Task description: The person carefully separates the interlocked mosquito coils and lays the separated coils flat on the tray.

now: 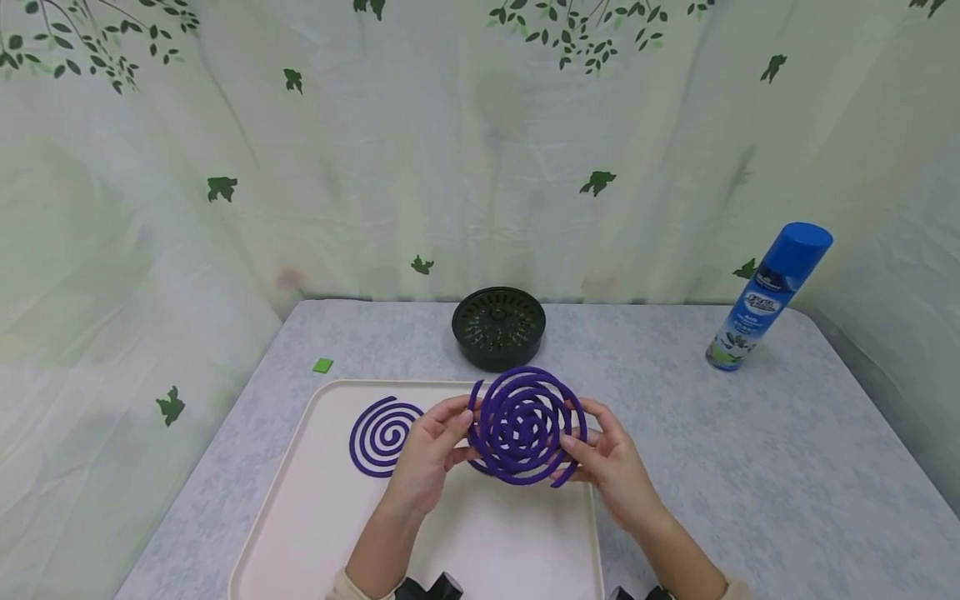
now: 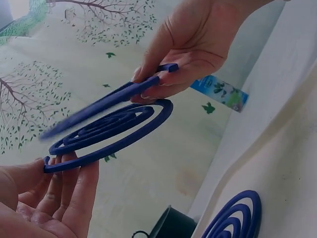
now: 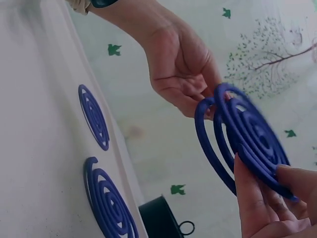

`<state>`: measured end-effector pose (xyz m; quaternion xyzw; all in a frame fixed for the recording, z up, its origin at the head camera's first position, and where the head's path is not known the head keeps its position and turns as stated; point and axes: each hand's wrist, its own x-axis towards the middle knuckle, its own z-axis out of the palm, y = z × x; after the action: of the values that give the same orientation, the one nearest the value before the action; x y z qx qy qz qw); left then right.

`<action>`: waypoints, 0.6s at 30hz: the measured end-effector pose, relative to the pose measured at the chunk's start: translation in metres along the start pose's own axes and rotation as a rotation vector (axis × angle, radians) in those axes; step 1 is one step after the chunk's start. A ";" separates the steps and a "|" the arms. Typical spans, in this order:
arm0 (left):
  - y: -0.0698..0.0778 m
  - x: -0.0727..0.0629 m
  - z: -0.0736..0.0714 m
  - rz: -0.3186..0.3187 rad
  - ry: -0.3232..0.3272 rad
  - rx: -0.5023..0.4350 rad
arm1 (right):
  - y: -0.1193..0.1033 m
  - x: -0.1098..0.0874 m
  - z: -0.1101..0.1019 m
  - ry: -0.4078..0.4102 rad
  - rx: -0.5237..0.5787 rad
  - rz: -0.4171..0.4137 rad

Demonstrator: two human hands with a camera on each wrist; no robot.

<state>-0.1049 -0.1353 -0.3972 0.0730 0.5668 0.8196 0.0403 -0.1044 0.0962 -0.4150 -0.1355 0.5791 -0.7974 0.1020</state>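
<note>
Two purple-blue mosquito coils are held up over the tray, one in each hand, face to face with a narrow gap between them. My left hand [image 1: 423,458] pinches the edge of the lower coil [image 2: 79,161] in the left wrist view, fingers spread beneath it. Thumb and fingers of my right hand [image 1: 615,467] pinch the rim of the upper coil [image 2: 104,105]. Seen from the head, the two spirals overlap. Flat on the tray in the right wrist view lie one coil [image 3: 94,119] and a second coil [image 3: 92,196], the latter partly cut off by the frame.
The cream tray [image 1: 525,550] is under both hands. Behind it stands a dark round tin [image 1: 498,321] with a slotted lid. A blue spray can [image 1: 757,308] is at the back right, and a small green square [image 1: 323,365] lies beyond the tray's left corner.
</note>
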 end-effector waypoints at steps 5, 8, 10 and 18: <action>0.001 0.000 0.001 -0.001 0.047 0.033 | -0.004 0.000 -0.005 -0.040 0.004 0.047; 0.002 -0.001 0.002 0.000 0.078 0.065 | -0.007 0.000 -0.010 -0.088 0.017 0.061; 0.003 -0.001 0.002 0.003 0.092 0.087 | -0.008 0.000 -0.012 -0.114 0.016 0.064; 0.006 0.000 0.000 0.028 0.106 0.130 | -0.015 -0.002 -0.015 -0.098 -0.017 0.052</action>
<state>-0.1051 -0.1371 -0.3919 0.0398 0.6192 0.7842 -0.0059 -0.1082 0.1150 -0.4058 -0.1599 0.5834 -0.7821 0.1497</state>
